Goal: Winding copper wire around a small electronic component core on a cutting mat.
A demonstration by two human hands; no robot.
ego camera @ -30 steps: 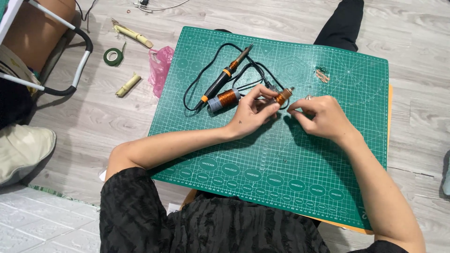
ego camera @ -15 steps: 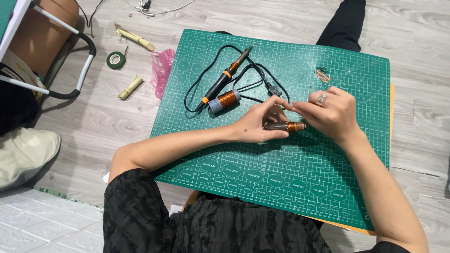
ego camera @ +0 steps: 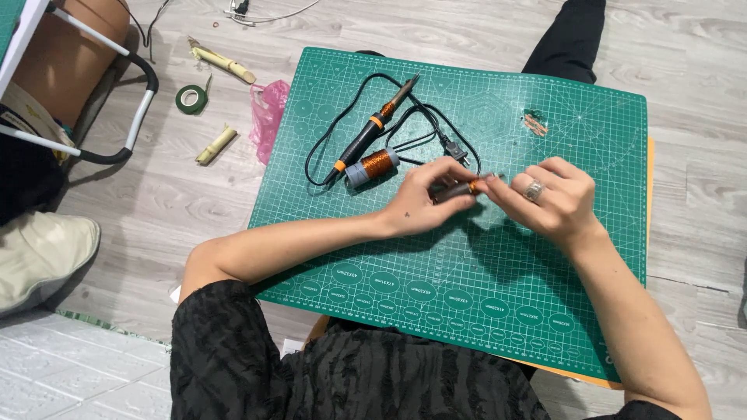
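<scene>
A person sits on a pale wooden floor (ego camera: pixel 436 31) with a green cutting mat (ego camera: pixel 482 311) in front of them, and both hands meet over the middle of the mat. The left hand (ego camera: pixel 424 204) is curled around a small dark cylindrical piece (ego camera: pixel 455 190) with a band of copper-coloured winding, gripping it between thumb and fingers. The right hand (ego camera: pixel 554 198), which wears a ring, pinches the other end of the same piece with its fingertips, so the piece is held between the two hands just above the mat. Just beyond the left hand, toward the far edge of the mat, lies a spool of copper wire (ego camera: pixel 372 166) on its side, touching the handle end of a soldering iron (ego camera: pixel 375 128) with a black and orange grip. The iron's black cord (ego camera: pixel 327 124) loops across the far left part of the mat and ends in a plug (ego camera: pixel 457 152) near the hands. A few small copper scraps (ego camera: pixel 534 123) lie near the far right part of the mat. Off the mat's left edge, on the floor, are a pink plastic bag (ego camera: pixel 267 117), a roll of green tape (ego camera: pixel 190 99) and two pale yellowish sticks (ego camera: pixel 215 145), well apart from the hands.
</scene>
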